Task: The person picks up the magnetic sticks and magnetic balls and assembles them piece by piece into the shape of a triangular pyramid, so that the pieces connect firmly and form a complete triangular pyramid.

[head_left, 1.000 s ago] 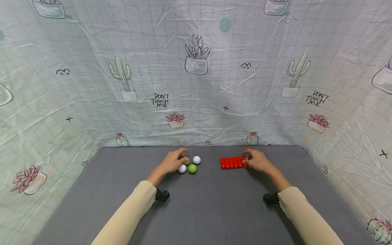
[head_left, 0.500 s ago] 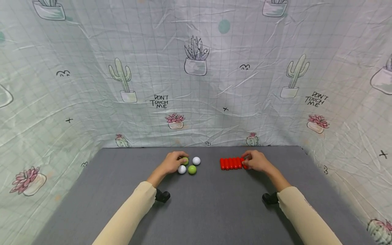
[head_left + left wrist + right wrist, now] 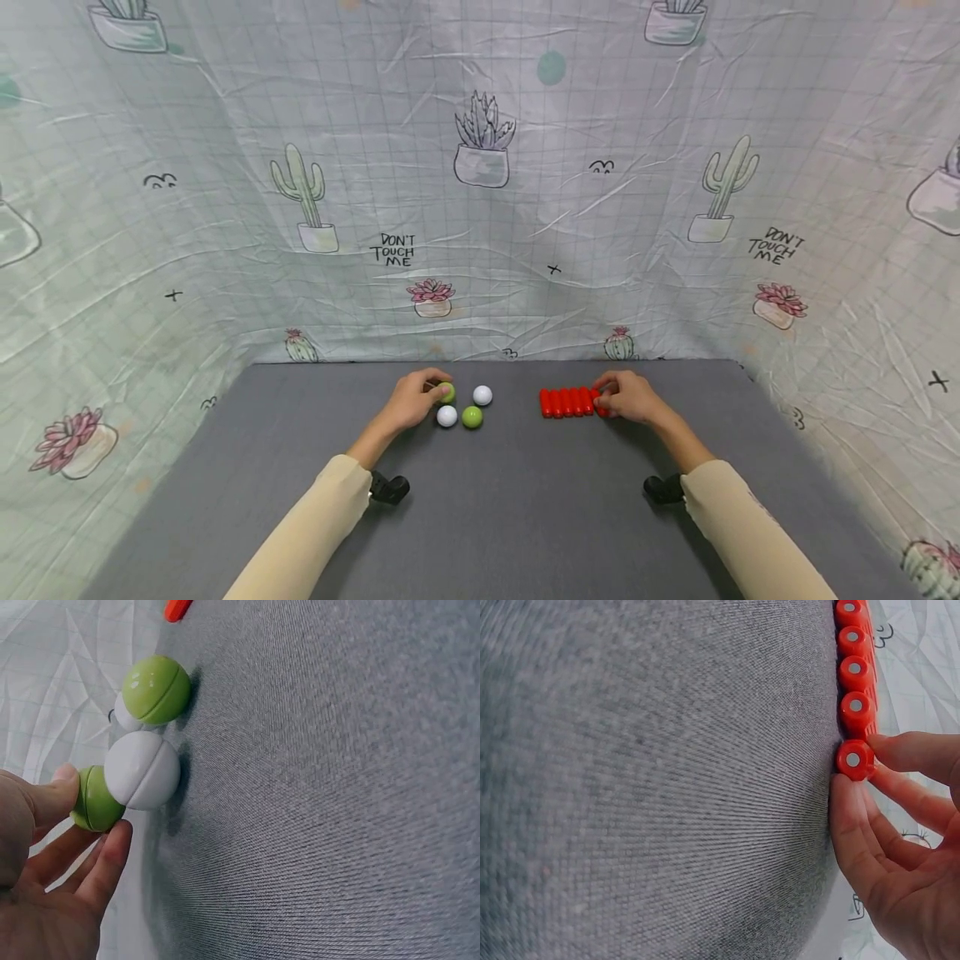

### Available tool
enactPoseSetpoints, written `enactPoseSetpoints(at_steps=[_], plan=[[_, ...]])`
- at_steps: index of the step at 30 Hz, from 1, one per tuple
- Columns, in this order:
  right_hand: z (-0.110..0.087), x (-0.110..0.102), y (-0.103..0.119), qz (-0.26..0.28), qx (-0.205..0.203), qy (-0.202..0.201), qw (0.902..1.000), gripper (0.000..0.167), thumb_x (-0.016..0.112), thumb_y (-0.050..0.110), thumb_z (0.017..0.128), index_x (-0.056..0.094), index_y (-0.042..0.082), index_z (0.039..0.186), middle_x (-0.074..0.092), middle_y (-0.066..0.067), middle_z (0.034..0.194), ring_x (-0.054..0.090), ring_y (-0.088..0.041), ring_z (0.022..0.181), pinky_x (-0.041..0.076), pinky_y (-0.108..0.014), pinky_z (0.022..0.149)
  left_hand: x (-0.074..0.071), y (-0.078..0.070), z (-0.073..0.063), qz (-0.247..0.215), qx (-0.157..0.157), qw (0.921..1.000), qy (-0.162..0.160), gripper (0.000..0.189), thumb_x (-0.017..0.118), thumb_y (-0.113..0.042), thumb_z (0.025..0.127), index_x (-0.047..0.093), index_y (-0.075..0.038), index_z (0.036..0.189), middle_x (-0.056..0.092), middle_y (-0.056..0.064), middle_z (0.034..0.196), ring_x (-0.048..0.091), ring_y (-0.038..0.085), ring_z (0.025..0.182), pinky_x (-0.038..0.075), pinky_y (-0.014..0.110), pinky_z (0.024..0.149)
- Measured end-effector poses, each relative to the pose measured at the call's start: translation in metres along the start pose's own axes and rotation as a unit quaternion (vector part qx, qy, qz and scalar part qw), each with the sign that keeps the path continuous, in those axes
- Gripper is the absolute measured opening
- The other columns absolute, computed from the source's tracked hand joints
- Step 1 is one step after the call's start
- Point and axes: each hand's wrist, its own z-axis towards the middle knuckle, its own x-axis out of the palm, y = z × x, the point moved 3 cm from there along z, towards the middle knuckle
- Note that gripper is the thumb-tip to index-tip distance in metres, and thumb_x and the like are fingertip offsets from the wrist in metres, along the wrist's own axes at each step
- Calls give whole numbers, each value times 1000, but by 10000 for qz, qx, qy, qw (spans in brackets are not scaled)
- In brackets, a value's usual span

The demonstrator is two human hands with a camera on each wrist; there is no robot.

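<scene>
White cloth (image 3: 517, 242) (lettered "DON'T TOUCH ME" twice); hands (image 3: 408, 402) (image 3: 632, 397) pinching: left, green ball (image 3: 94, 801); right, red stick (image 3: 853, 760).

Two balls (image 3: 472, 417) are lime green and two white, the rods (image 3: 567, 402) red, the tabletop (image 3: 517, 508) grey, the pale cloth (image 3: 360, 100) patterned with gridlines and cacti.
</scene>
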Motion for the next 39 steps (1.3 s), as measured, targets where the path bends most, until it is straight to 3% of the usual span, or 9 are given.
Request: enactPoseSetpoints(at_steps=[10,23,30,35,39], plan=[[0,-1,1,103,204,14,9997,33,69,4,91,66,-9,121,74,-17,94,68,-14,70,61,-33,67,-6,-1,-13,-184,134,9992,-342,29,68,-22,101,71,-7,126,75,10,118,72,27,108,56,44,94],[-7,-2,3,233,444,-39,9987,32,67,-4,86,65,-10,118,71,-17,91,68,-16,67,62,-34,62,-8,-8,-47,-614,137,9970,-449,31,69,-25,100,71,-9,126,74,7,121,69,28,114,55,45,95],[-11,-7,-2,-106,568,-123,9983,33,70,-4,85,67,-8,118,70,-17,92,67,-14,65,60,-31,62,0,-11,-65,-1075,196,9938,-205,31,71,-24,99,71,-6,125,75,9,115,72,17,101,57,31,85],[-16,-8,-4,-287,475,-125,9984,33,69,-3,85,67,-7,118,69,-14,89,66,-14,64,58,-29,60,8,-8,-73,-1727,239,9846,86,33,71,-17,98,68,3,124,73,20,114,72,9,91,60,29,84],[-21,-6,-4,-311,371,-128,9987,33,68,-3,85,67,-6,117,69,-12,87,64,-14,63,57,-30,59,12,-7,-77,-2029,105,9790,187,34,73,-14,96,68,5,124,73,21,117,72,6,91,59,24,83]])
